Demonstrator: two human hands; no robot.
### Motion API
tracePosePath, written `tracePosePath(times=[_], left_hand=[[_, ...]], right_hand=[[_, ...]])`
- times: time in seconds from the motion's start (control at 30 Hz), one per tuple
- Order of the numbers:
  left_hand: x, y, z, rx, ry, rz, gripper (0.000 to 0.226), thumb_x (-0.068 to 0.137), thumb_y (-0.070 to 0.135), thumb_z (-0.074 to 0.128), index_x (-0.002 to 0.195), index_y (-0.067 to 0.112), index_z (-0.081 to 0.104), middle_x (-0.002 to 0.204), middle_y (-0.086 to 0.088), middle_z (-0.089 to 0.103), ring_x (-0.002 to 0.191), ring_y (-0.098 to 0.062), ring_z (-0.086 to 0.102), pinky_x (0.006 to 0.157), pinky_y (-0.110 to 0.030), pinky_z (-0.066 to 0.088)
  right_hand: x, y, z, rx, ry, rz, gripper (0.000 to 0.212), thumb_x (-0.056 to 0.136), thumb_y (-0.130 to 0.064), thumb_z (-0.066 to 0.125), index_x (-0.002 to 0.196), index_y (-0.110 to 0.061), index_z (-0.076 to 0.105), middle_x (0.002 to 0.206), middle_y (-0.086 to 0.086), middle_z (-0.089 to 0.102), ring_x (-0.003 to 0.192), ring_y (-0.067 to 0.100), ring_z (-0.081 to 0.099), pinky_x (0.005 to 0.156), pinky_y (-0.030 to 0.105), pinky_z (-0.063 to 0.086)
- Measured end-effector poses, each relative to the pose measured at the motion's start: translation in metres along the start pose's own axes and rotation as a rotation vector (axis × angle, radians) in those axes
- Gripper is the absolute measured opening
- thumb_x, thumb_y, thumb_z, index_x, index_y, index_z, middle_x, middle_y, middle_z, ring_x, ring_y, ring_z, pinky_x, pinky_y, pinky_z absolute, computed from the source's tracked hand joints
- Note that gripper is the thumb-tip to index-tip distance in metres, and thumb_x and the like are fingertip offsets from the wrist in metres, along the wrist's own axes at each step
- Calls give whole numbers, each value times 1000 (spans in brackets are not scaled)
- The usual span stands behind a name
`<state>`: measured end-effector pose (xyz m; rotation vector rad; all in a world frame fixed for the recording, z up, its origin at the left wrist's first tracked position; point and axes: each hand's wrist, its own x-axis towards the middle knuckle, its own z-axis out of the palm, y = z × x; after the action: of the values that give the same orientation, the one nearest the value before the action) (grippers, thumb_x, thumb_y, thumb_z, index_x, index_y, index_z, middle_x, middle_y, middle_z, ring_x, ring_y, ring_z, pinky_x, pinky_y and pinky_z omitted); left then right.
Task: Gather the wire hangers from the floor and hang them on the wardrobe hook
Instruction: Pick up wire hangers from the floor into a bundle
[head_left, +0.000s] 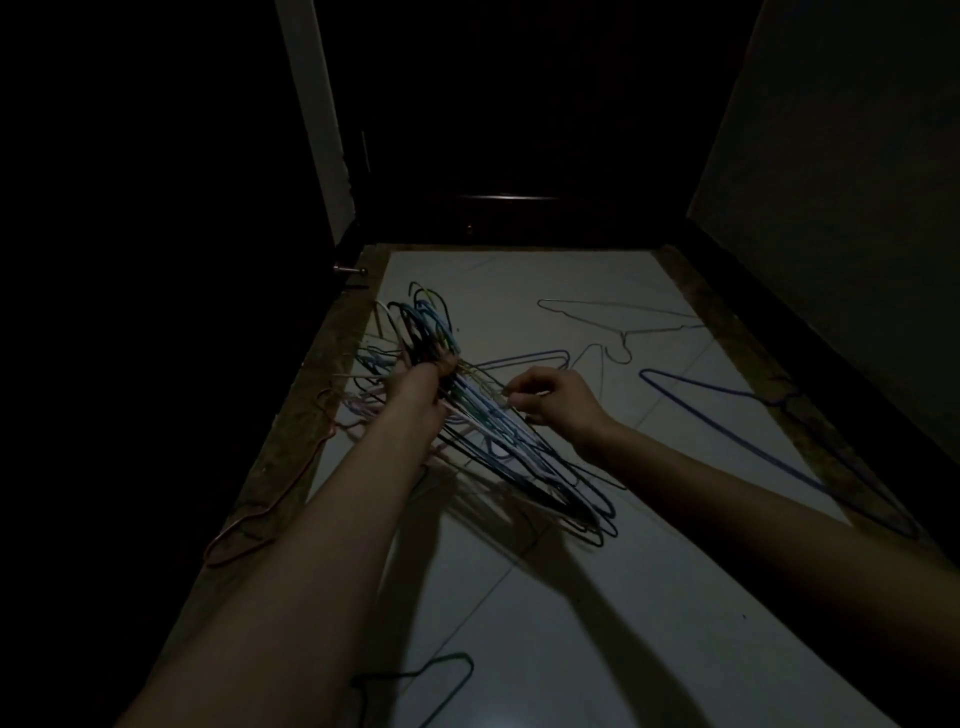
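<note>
Dim white floor tiles (597, 597), wardrobe lost in shadow beyond. Gathering's underway: left hand (418, 382) is clenched round a thick bundle of wire hangers (498, 441) held above the floor, right hand (553, 397) pinching one wire into the stack. Strays wait: blue hanger (779, 431), grey hanger (618, 322), green hanger (431, 675), orange hanger (270, 504). Next, probably reach right for the blue one.

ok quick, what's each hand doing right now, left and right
Left hand: closed around the bundle of coloured wire hangers, gripping near their hooks.
Right hand: fingers pinched on a wire of that same bundle.
</note>
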<state>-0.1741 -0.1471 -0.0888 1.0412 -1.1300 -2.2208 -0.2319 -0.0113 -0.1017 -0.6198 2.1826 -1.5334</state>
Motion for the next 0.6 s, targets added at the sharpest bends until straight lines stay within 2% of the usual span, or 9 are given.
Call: tracePosePath(times=[0.1, 0.13, 0.2, 0.23, 0.3, 0.4, 0.5, 0.6], left_hand=[[1, -2, 1, 2, -10, 6, 46, 84, -13, 55, 128, -1, 50, 106, -17, 61, 77, -21, 61, 66, -35, 53], [1, -3, 2, -5, -6, 17, 46, 83, -14, 55, 127, -2, 50, 106, -17, 61, 80, -23, 61, 68, -36, 54], [-1, -5, 3, -28, 18, 41, 47, 81, -16, 56, 126, -3, 50, 106, -17, 60, 90, -28, 60, 82, -45, 53], [-2, -6, 5, -43, 38, 55, 48, 81, -17, 56, 126, -2, 49, 107, -17, 60, 95, -29, 59, 88, -49, 50], [-1, -9, 6, -68, 69, 77, 51, 79, -16, 58, 126, 1, 50, 113, -17, 60, 102, -32, 58, 92, -51, 48], [0, -10, 8, -86, 114, 101, 50, 80, -16, 57, 126, 3, 51, 109, -13, 60, 100, -28, 57, 85, -40, 49], [0, -9, 12, -121, 144, 102, 49, 81, -16, 54, 125, 6, 51, 112, -13, 60, 100, -28, 57, 85, -39, 48], [-3, -6, 15, -176, 154, 77, 51, 81, -16, 54, 126, 7, 50, 113, -12, 59, 98, -28, 58, 87, -42, 49]], right_hand=[[0, 0, 2, 6, -36, -8, 14, 89, 0, 56, 82, -11, 61, 79, 3, 60, 77, 19, 57, 66, 26, 48], [-1, -1, 3, 5, -38, -8, 10, 90, -2, 55, 85, -9, 61, 81, 6, 60, 79, 20, 56, 65, 25, 48], [-2, -3, 4, 3, -54, -2, 5, 92, -8, 55, 94, -8, 60, 89, 12, 61, 77, 19, 57, 62, 21, 46], [-4, -4, 5, -11, -74, 4, 9, 92, -14, 56, 99, -10, 59, 94, 14, 62, 77, 17, 58, 61, 18, 46], [-6, -5, 8, -78, -145, 6, 30, 89, -29, 61, 113, -12, 55, 106, 12, 62, 84, 14, 60, 63, 18, 45], [-6, -5, 16, -273, -205, -14, 65, 76, -43, 73, 128, -17, 46, 118, 5, 58, 101, 17, 58, 79, 28, 49], [-3, -1, 21, -477, -122, -58, 68, 69, -41, 77, 126, -24, 44, 119, 3, 60, 102, 19, 59, 88, 39, 51], [-2, -1, 20, -584, -53, -97, 60, 74, -29, 72, 127, -27, 45, 116, 3, 64, 97, 20, 62, 79, 34, 52]])
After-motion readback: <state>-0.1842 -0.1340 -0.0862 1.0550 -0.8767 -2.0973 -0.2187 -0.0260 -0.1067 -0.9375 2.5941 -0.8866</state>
